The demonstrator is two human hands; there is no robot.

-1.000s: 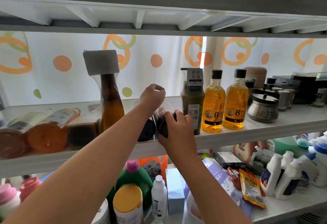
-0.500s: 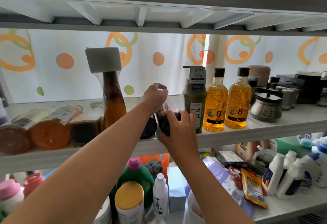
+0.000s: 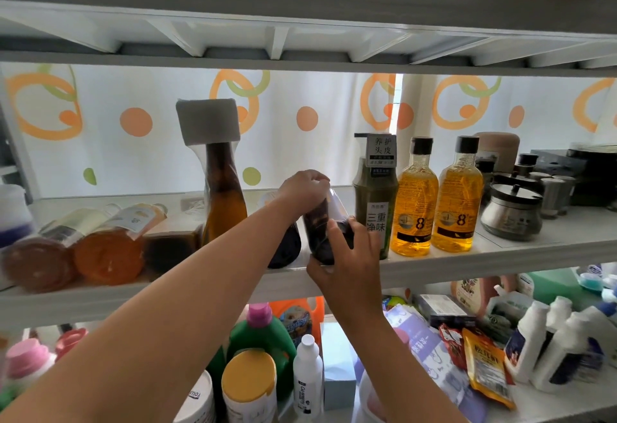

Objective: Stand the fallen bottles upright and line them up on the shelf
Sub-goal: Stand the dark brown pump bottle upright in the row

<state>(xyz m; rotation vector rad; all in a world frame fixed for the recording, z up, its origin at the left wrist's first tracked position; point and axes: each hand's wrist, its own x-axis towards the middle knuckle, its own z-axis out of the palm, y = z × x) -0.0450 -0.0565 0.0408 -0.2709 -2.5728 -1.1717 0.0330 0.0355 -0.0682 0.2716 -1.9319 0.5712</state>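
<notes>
A person's two hands work a dark bottle (image 3: 323, 227) at the front lip of the middle shelf (image 3: 467, 264). The left hand (image 3: 305, 189) pinches its top with curled fingers, while the right hand (image 3: 347, 265) wraps thumb and fingers round its lower body. The bottle is tilted, close to upright, and its base sits right at the shelf's front edge, just beside the green pump bottle (image 3: 375, 209) on its right.

A second dark bottle (image 3: 285, 245) lies on its side just to the left, its base toward the front edge and partly hidden by the left forearm. The two dark bottles fill the gap between the green pump bottle and a tall amber bottle (image 3: 222, 202), which stands upright with a grey wrap over its cap.

Further left, three bottles lie on their sides with their bases facing the front edge: a reddish-brown one (image 3: 36, 262), an orange one (image 3: 107, 252) and a dark brown one (image 3: 170, 245), each touching the next. The last lies against the foot of the amber bottle.

To the right of the pump bottle, two yellow bottles (image 3: 414, 209) stand side by side near the front edge, followed by a metal pot (image 3: 512, 212).

In all, four bottles stand, four lie flat and one is in hand. A strip of bare shelf runs behind the row to the patterned curtain (image 3: 307, 115). The ribbed underside of the upper shelf (image 3: 300, 22) is well above the tallest cap.
</notes>
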